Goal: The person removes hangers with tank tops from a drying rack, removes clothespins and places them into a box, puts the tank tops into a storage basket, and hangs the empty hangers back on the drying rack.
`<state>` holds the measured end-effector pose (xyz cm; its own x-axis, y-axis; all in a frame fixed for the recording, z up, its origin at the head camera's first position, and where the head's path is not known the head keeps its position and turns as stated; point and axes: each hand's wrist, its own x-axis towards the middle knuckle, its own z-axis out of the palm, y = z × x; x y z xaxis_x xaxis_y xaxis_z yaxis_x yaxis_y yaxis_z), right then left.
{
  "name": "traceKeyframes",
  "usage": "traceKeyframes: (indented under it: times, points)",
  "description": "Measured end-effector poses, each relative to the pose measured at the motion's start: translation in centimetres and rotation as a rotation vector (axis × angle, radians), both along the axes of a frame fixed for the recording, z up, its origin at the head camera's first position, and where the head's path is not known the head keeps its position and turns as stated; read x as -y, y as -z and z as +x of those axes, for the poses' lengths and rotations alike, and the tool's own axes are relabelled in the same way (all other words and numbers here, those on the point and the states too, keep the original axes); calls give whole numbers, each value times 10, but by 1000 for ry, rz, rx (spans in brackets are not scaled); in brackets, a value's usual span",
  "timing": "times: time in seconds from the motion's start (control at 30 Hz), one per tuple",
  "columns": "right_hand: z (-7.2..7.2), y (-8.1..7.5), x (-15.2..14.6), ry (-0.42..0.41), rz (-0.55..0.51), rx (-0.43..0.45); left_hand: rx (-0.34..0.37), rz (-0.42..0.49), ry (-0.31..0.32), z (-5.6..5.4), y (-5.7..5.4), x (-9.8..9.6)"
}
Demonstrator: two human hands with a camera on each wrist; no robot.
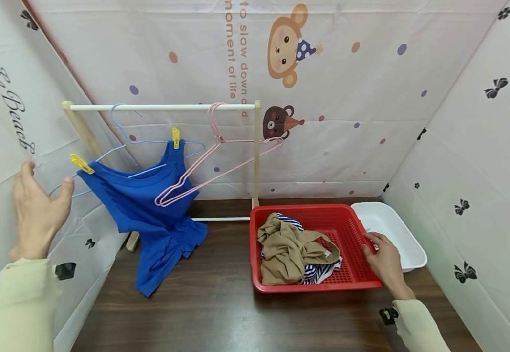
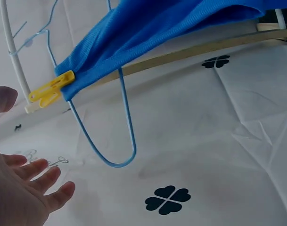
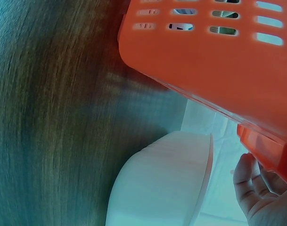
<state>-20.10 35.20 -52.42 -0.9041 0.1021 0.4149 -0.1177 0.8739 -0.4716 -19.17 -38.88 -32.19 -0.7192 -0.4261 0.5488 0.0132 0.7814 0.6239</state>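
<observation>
A blue sleeveless top hangs from a light-blue wire hanger, tilted on the rack. Two yellow clothespins clip its straps, a left clothespin and a right clothespin. Beside the hanger's left end is my left hand, fingers spread and holding nothing; the left wrist view shows a gap between it and the left clothespin. My right hand grips the right rim of a red plastic basket. Inside the basket lie a crumpled khaki garment and a navy-and-white striped garment, partly covered by it.
Pink hangers hang at the right end of the white rack rod, in front of the rack's right post. A white basin stands right of the basket, on the brown table. Printed cloth walls surround the table.
</observation>
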Motion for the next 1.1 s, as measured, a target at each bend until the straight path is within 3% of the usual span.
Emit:
traceKeyframes:
  times: [0.27,0.4,0.53,0.77,0.93,1.1]
  points:
    - [0,0,0,16,-6,36,163,-51,42,-5,1,8]
    - [0,0,0,16,-5,36,241,-122,108,-7,3,13]
    - [-1,-1,-1,14,-4,32,268,-178,170,-9,5,15]
    - [0,-1,-1,9,-7,35,272,-274,194,-13,2,13]
    - [0,0,-1,0,-6,14,336,-297,278,-18,-6,14]
    - [1,1,-1,-4,-7,16,493,-257,399,-24,-11,13]
